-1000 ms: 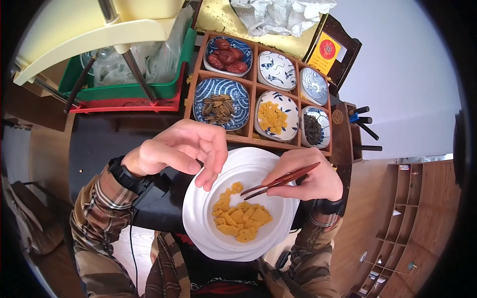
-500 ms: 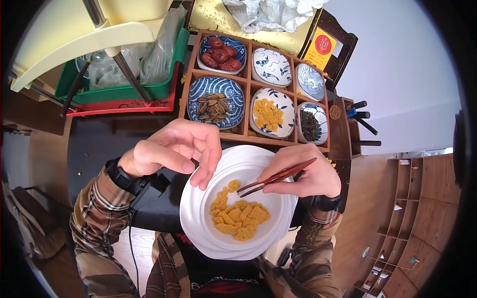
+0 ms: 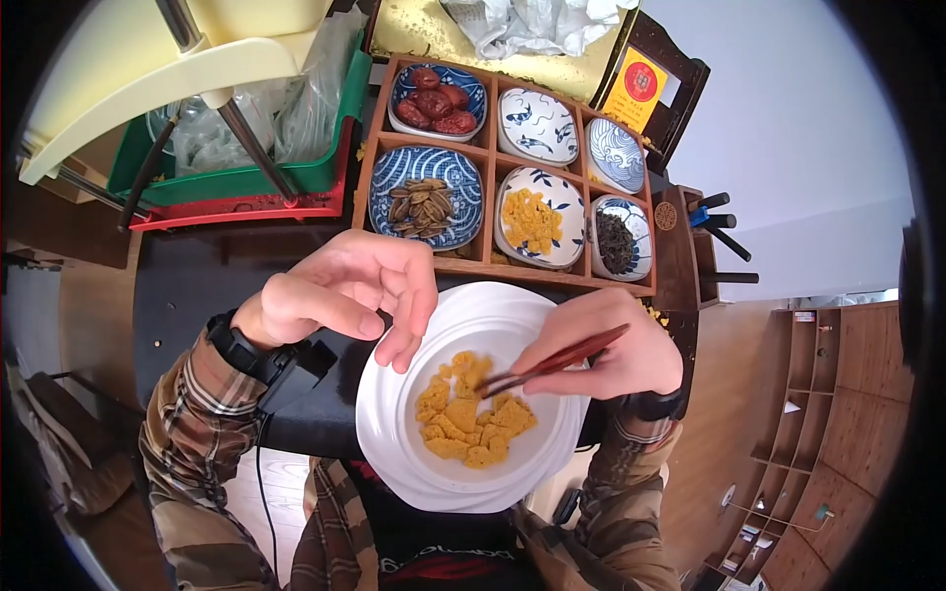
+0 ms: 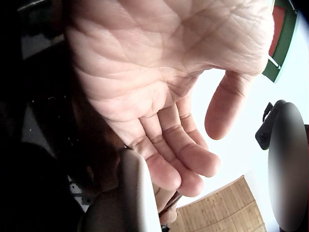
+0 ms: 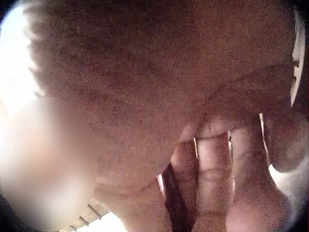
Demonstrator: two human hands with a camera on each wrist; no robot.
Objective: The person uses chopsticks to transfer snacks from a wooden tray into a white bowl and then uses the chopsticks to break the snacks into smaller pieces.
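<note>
In the head view a white bowl (image 3: 398,429) holds yellow flakes (image 3: 463,422). The right hand (image 3: 616,347) grips dark red chopsticks (image 3: 589,345), whose tips are among the flakes near the bowl's middle; some flakes at the tips are blurred. Above the bowl's upper left rim is the left hand (image 3: 355,291), palm up, its fingers loosely bent and holding nothing. The left wrist view shows that palm (image 4: 164,63) bare. Palm and curled fingers fill the right wrist view, where a dark strip of chopstick (image 5: 178,203) lies between them.
Beyond the bowl stands a wooden divided tray (image 3: 473,267) with dishes of red dates (image 3: 431,102), brown seeds (image 3: 422,208), yellow pieces (image 3: 532,222) and dark leaves (image 3: 616,243). A green bin (image 3: 236,187) with plastic bags is at left, a holder with black-handled tools (image 3: 727,236) at right.
The chopstick tips have moved down into the flakes, and flakes there have shifted and heaped toward the bowl's middle. The left hand has barely moved. The tray appears slightly higher and further left in view.
</note>
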